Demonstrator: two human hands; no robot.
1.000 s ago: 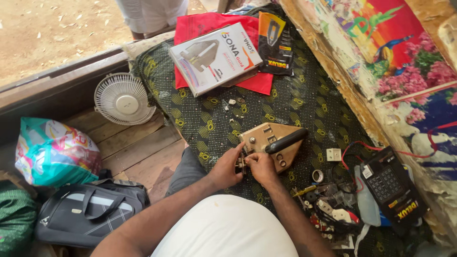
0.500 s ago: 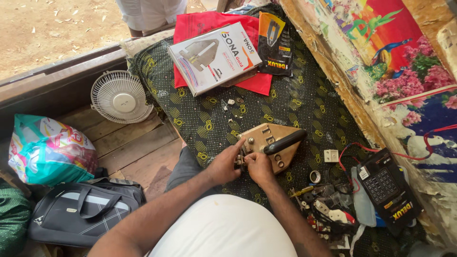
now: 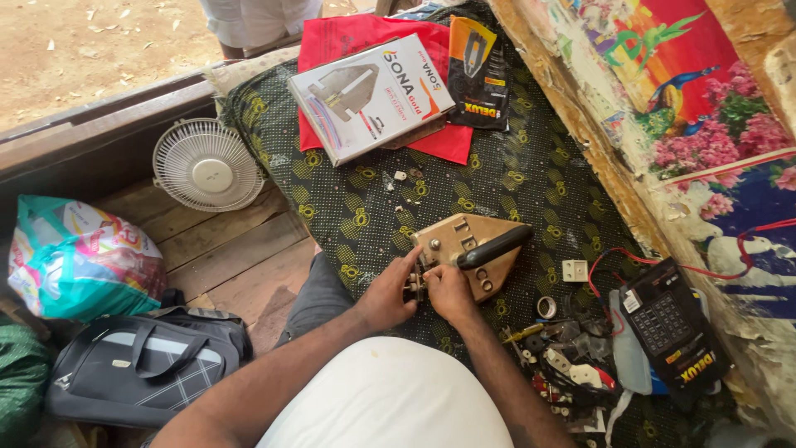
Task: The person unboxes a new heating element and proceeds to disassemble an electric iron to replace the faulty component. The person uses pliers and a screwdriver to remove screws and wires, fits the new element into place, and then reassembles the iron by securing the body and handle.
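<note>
- Left hand (image 3: 388, 292): fingers curled shut on a small dark part at the rear edge of the flat iron (image 3: 464, 253); forearm runs in from 7 o'clock.
- Right hand (image 3: 448, 292): closed, fingertips pinching at the same rear edge, touching the left hand; forearm comes in from 5 o'clock.
- Change since a second ago: both hands stay at the same spot on the iron and the iron lies where it lay; only the view has shifted a little. Judged: fine work at the rear fitting is ongoing, not finished.
- Flat iron: tan triangular sole with black handle, lying on the patterned cloth (image 3: 531, 182), tip toward 2 o'clock.
- Small loose parts (image 3: 405, 189): on the cloth at 12 o'clock of the hands.
- Product box (image 3: 371, 95): further out at 12 o'clock, on a red cloth.
- Tool clutter (image 3: 564, 357): at 4 o'clock.
- Black meter (image 3: 673, 328): at 3 o'clock.
- White fan (image 3: 208, 164): at 10 o'clock.
- Grey bag (image 3: 145, 365): at 8 o'clock.
</note>
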